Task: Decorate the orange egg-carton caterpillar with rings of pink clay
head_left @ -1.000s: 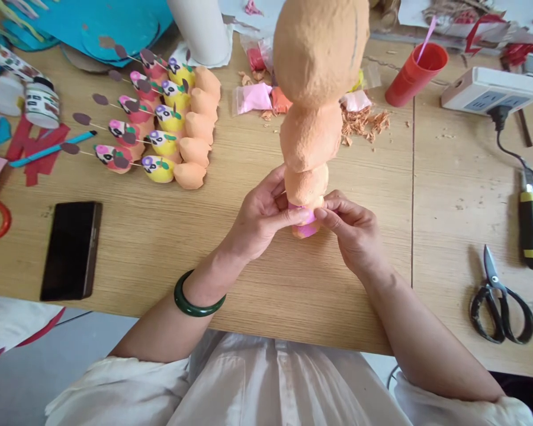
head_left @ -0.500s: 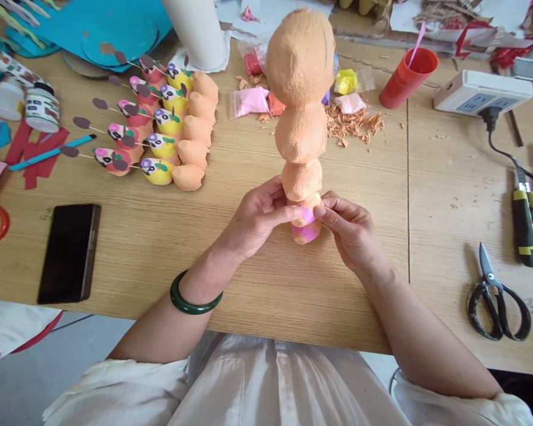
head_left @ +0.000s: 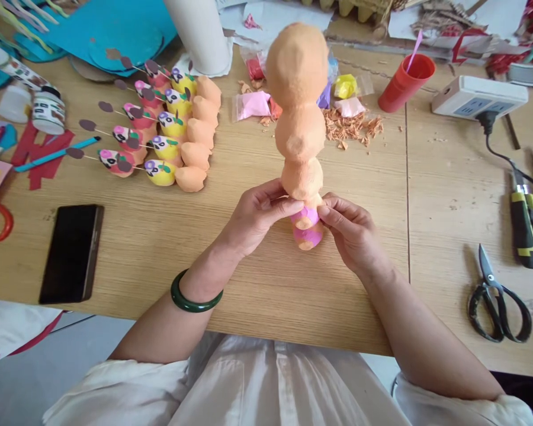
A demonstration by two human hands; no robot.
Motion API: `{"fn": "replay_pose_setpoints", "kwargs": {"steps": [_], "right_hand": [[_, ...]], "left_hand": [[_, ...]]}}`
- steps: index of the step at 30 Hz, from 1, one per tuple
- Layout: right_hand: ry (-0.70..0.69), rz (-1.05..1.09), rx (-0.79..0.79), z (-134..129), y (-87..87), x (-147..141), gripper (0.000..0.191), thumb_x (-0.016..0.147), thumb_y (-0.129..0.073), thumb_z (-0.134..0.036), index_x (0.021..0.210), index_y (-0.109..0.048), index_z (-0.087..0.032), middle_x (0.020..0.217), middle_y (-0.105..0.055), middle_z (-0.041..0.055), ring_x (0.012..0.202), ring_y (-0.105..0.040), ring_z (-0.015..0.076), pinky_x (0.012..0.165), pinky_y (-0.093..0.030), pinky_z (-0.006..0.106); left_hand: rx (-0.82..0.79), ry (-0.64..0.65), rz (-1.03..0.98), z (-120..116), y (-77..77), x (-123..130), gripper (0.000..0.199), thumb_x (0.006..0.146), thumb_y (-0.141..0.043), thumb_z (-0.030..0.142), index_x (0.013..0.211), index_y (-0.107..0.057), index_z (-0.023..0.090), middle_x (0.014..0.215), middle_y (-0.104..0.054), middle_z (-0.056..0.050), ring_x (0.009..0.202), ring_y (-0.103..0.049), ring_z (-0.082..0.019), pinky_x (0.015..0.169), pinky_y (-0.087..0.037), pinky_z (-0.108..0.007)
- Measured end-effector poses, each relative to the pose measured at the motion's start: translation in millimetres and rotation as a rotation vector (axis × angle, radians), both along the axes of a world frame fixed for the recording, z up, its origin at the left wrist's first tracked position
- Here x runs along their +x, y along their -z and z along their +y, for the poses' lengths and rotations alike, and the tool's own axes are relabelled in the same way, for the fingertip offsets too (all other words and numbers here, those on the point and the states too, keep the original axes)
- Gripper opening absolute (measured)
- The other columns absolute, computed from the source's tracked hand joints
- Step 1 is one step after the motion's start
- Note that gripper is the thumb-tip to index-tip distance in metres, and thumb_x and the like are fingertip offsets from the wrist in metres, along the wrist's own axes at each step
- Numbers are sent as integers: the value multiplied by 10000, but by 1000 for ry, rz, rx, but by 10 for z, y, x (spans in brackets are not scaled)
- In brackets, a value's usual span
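Orange papier-mâché figure [head_left: 298, 112] stands upright over the table [head_left: 231, 307], pinched low down by the left hand [head_left: 260, 219] and right hand [head_left: 350, 234]; pink patches [head_left: 307, 236] cover the lowest lobes, the three upper lobes bare.

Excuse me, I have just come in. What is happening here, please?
A person sits at a wooden table and holds a tall stack of orange rounded shapes upright with both hands. The left hand and the right hand hold it from either side, near the pink patches on its lowest part. The right hand's fingers touch the stack. Rows of painted egg-shaped figures lie nearby.
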State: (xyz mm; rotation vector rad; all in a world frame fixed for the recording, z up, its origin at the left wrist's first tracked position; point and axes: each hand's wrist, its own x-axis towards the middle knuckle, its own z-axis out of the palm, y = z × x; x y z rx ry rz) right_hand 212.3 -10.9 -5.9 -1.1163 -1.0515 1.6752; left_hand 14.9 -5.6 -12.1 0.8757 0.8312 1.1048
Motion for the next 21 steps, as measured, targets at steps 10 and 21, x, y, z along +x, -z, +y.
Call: {"fn": "replay_pose_setpoints", "kwargs": {"steps": [10, 21], "right_hand": [[-9, 6, 66, -20, 34, 19, 347, 849, -936, -548, 771, -781, -248, 819, -650, -1, 742, -593, 160, 689, -502, 322], [-26, 25, 62, -17, 20, 14, 323, 827, -955, -533, 784, -801, -253, 854, -676, 11, 751, -625, 171, 672, -535, 330]], "left_hand": [[-45, 132, -122, 24, 13, -10, 367, 778, -891, 259, 1136, -821, 222, 972, -762, -17, 951, -694, -188, 917, -553, -345], [-34, 89, -32, 28, -4, -49, 263, 773, -978, 316, 951, -824, 199, 954, -783, -33, 885, -694, -184, 859, -561, -345]]}}
